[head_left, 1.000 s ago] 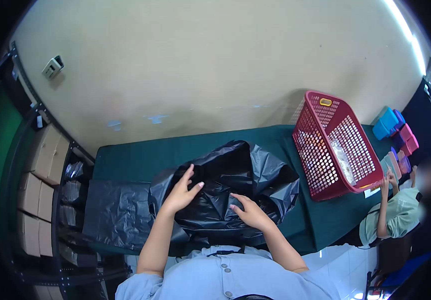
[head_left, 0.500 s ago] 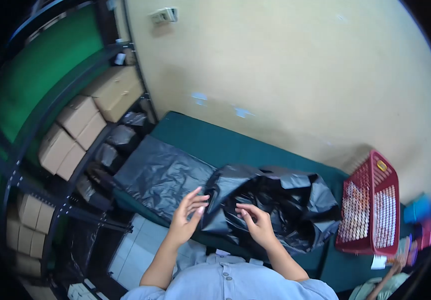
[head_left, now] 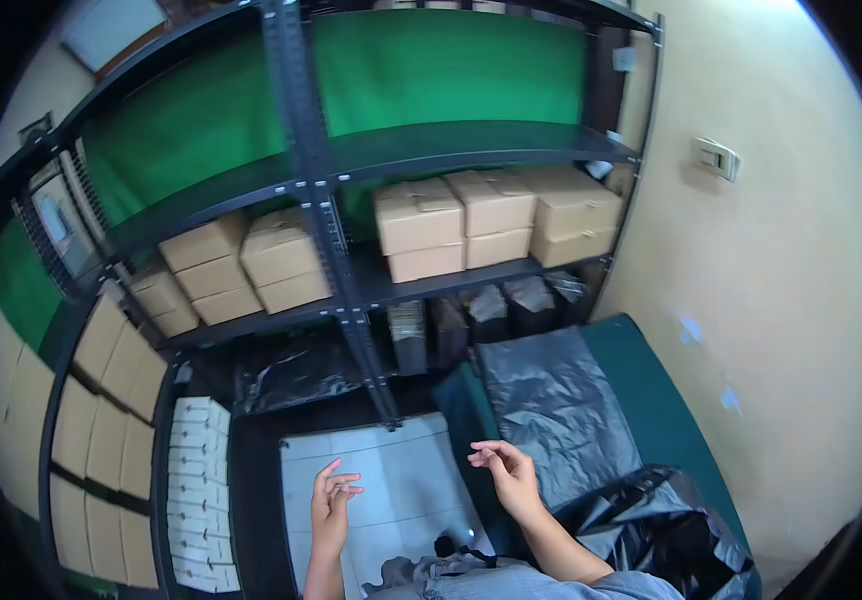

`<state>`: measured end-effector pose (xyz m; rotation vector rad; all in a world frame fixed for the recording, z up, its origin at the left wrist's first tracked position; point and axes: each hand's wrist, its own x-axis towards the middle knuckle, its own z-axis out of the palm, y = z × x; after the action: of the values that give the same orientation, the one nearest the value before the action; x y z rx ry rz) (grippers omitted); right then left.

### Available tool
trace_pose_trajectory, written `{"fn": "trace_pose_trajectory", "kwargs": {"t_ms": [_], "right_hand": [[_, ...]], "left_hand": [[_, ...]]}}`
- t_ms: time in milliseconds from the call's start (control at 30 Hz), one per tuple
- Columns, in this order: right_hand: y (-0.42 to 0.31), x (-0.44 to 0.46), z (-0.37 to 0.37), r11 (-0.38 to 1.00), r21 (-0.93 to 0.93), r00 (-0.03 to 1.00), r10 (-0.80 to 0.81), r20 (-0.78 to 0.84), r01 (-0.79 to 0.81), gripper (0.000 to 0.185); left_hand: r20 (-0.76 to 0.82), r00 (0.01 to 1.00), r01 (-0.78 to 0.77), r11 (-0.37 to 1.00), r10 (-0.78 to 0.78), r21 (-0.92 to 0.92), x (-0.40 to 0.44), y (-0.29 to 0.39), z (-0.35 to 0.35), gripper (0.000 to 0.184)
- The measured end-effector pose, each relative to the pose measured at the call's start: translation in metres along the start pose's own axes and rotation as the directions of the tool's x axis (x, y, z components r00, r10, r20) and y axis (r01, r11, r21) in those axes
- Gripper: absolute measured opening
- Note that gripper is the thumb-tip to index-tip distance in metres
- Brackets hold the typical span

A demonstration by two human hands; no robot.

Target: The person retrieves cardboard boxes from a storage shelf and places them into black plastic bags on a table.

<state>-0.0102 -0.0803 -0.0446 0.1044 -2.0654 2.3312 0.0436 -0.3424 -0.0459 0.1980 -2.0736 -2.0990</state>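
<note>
My left hand [head_left: 330, 505] hovers over the white tiled floor [head_left: 381, 460], fingers loosely bent and apart, holding nothing. Near the edge of the dark green table [head_left: 666, 400], my right hand [head_left: 508, 480] is raised with its fingers partly curled and nothing visible in them. A flat black plastic sheet [head_left: 556, 400] lies on the table beyond the right hand. Closer to my body, a crumpled black plastic bag [head_left: 666, 530] spreads over the tabletop, partly hidden by my right forearm.
A black metal shelf rack [head_left: 316, 200] stands ahead, holding cardboard boxes [head_left: 421, 225]. Black-wrapped packages [head_left: 486, 312] sit under its shelf. More boxes [head_left: 101, 430] and a stack of white boxes [head_left: 199, 490] stand at left. A wall [head_left: 741, 300] borders the table at right.
My view has turned left toward the shelves, and the red basket is out of sight. Both hands have come away from the crumpled bag, the left one now above the floor.
</note>
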Motion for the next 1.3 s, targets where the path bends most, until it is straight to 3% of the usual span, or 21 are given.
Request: {"fn": "trace_pose_trajectory", "kwargs": {"t_ms": [100, 300, 500, 567, 700, 800, 967, 1067, 1167, 1300], "right_hand": [[0.008, 0.022, 0.027, 1.000, 0.011, 0.996, 0.011, 0.086, -0.012, 0.021], [0.021, 0.069, 0.047, 0.999, 0.027, 0.995, 0.028, 0.096, -0.031, 0.021], [0.010, 0.146, 0.065, 0.987, 0.160, 1.000, -0.003, -0.019, 0.006, 0.021], [0.011, 0.180, 0.065, 0.984, 0.165, 0.998, -0.057, -0.040, 0.063, 0.021], [0.012, 0.239, 0.056, 0.976, 0.177, 0.988, -0.113, -0.102, 0.129, 0.022], [0.018, 0.268, 0.049, 0.974, 0.212, 0.994, -0.068, -0.082, 0.084, 0.024], [0.032, 0.290, 0.072, 0.988, 0.152, 0.998, -0.002, 0.065, -0.008, 0.026], [0.049, 0.293, 0.101, 0.986, 0.149, 0.971, 0.032, 0.238, -0.069, 0.024], [0.057, 0.289, 0.144, 0.984, 0.145, 0.924, 0.040, 0.380, -0.103, 0.022], [0.063, 0.288, 0.206, 0.990, -0.015, 0.813, 0.123, 0.570, -0.140, 0.022]], "left_hand": [[-0.146, 0.989, 0.040, 0.999, -0.036, 0.029, -0.006, -0.005, -0.026, 0.034], [-0.187, 0.981, 0.049, 0.999, -0.046, 0.012, 0.027, -0.010, -0.030, 0.033], [-0.086, 0.996, 0.006, 1.000, -0.005, 0.011, 0.097, -0.014, -0.005, 0.031], [0.034, 0.999, -0.042, 0.999, 0.042, -0.008, 0.126, -0.012, 0.009, 0.032], [0.086, 0.995, -0.065, 0.995, 0.059, 0.073, 0.168, 0.007, 0.023, 0.035], [0.032, 0.994, -0.108, 0.994, 0.108, 0.002, 0.183, 0.000, 0.012, 0.044], [-0.241, 0.967, -0.085, 0.996, 0.079, -0.013, 0.183, -0.036, -0.035, 0.051], [-0.435, 0.889, -0.109, 0.990, 0.139, 0.095, 0.166, -0.043, -0.075, 0.051], [-0.655, 0.740, -0.112, 0.988, 0.152, 0.102, 0.145, -0.026, -0.112, 0.047], [-0.841, 0.479, -0.080, 0.966, 0.253, 0.245, 0.102, 0.004, -0.147, 0.041]]}}
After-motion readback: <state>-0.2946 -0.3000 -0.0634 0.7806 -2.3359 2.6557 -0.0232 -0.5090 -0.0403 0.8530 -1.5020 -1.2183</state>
